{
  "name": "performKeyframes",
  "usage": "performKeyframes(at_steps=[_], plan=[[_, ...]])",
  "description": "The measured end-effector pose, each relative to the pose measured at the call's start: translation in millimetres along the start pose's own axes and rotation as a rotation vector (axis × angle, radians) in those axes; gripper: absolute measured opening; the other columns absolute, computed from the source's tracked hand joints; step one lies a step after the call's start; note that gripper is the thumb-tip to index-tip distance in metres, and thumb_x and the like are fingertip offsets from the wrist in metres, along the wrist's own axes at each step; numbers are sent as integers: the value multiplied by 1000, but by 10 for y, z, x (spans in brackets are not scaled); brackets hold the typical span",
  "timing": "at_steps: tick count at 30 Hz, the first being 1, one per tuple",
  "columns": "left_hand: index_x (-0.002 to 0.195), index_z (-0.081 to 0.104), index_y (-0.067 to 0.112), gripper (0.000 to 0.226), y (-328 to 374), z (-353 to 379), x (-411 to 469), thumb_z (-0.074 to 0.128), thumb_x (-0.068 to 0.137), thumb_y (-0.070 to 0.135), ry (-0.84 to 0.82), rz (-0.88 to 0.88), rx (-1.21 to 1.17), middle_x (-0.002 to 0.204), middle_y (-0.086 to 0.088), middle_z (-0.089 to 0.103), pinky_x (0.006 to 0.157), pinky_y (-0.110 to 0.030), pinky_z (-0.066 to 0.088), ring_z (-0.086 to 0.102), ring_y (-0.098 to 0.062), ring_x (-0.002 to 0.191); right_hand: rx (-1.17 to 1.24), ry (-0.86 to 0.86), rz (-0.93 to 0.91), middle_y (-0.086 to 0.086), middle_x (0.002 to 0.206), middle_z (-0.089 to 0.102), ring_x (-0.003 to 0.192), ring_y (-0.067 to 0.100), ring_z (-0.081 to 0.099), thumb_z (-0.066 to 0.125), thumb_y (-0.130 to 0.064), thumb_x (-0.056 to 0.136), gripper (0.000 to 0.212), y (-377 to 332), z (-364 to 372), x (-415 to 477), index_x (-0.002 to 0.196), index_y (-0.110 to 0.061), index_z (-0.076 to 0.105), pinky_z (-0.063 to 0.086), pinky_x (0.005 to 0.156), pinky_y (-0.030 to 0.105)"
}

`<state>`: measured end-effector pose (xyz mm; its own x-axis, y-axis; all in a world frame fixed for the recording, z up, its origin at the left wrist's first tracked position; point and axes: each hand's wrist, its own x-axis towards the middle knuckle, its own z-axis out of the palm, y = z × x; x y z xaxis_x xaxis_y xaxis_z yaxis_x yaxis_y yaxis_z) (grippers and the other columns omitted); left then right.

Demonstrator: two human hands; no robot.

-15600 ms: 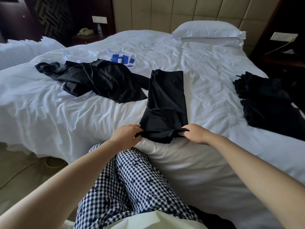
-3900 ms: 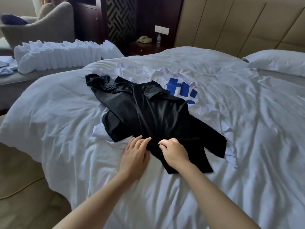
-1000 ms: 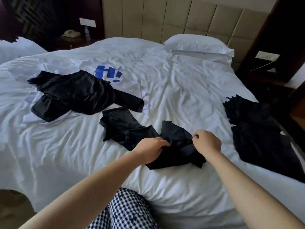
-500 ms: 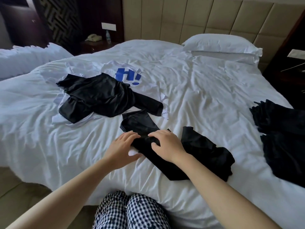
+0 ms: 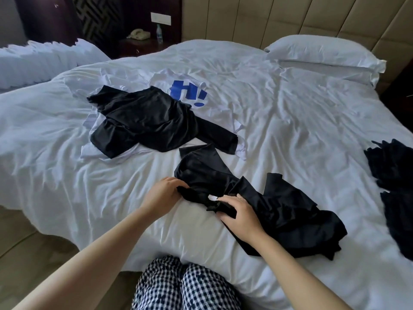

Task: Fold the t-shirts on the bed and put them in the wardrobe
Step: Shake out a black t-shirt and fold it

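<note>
One wide white bed filled the view, with a pillow at its head. A heap of dark garments lay at its right edge, well apart from the rest. Toward the left, a white t-shirt with blue print lay spread beneath a crumpled black t-shirt. Nearer the person, a loose black t-shirt lay rumpled on the duvet by the bed's near edge. The left hand gripped its bunched end, fingers curled into the cloth. The right hand, just beside, pinched a fold between thumb and fingers. Between them showed a small white label.
</note>
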<state>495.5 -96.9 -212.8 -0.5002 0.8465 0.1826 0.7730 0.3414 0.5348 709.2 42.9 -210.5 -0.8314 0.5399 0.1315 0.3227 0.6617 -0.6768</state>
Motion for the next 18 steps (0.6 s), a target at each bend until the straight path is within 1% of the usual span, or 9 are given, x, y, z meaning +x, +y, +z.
performKeyframes(at_steps=[3,4,6,7,9,13,14,16,18], plan=[[105,73,23,20,75,-25,-65,63,91,14,21,-66,-58,100,8,69,80,-24,40,57,-13,101,103,19,56,-26,102,69,106,-7,57,67,-25,89,17,-47,-36,-7,103,-35,72,22,113,13],[105,73,22,18,112,-21,-110,63,92,15,34,-79,-86,95,11,67,80,-24,39,56,-11,99,161,21,110,-27,97,69,105,-8,57,66,-24,91,14,-78,-66,-19,99,-34,73,28,109,12],[103,73,23,16,185,-11,-215,61,93,18,34,-108,-130,85,18,60,77,-24,38,53,-9,93,239,34,192,-19,90,70,97,-5,61,65,-29,92,10,-117,-124,-56,96,-25,73,44,94,18],[99,72,25,14,210,-9,-262,61,93,19,27,-128,-156,81,19,59,75,-25,39,53,-9,89,254,35,203,-16,85,70,89,-3,63,65,-30,92,11,-135,-156,-78,91,-23,73,47,84,18],[87,68,32,12,258,-23,-352,63,92,21,37,-173,-257,78,16,63,70,-25,41,56,-6,79,251,32,200,-12,74,68,74,0,62,63,-30,93,19,-169,-230,-127,79,-20,70,47,72,19],[81,66,38,18,477,-123,-502,69,89,22,184,-178,-435,81,20,69,75,-14,43,61,3,85,248,17,188,-13,51,49,52,1,44,60,-26,95,38,-240,-431,-260,59,-18,51,36,55,18],[82,67,37,16,569,-167,-523,69,89,22,210,-174,-466,83,21,69,75,-12,43,62,4,86,245,19,189,-13,50,45,51,1,41,59,-27,96,40,-259,-493,-292,58,-17,47,33,54,18],[82,67,34,13,765,-250,-548,68,90,23,255,-157,-518,84,23,70,73,-8,45,63,5,83,263,2,197,-9,55,46,55,6,43,59,-29,95,41,-282,-629,-346,63,-5,49,34,55,22],[82,68,29,11,904,-282,-559,67,91,22,261,-149,-575,79,16,71,68,-14,51,67,-1,74,279,-49,215,1,66,52,62,11,50,61,-32,93,41,-301,-763,-400,78,7,57,38,61,27]])
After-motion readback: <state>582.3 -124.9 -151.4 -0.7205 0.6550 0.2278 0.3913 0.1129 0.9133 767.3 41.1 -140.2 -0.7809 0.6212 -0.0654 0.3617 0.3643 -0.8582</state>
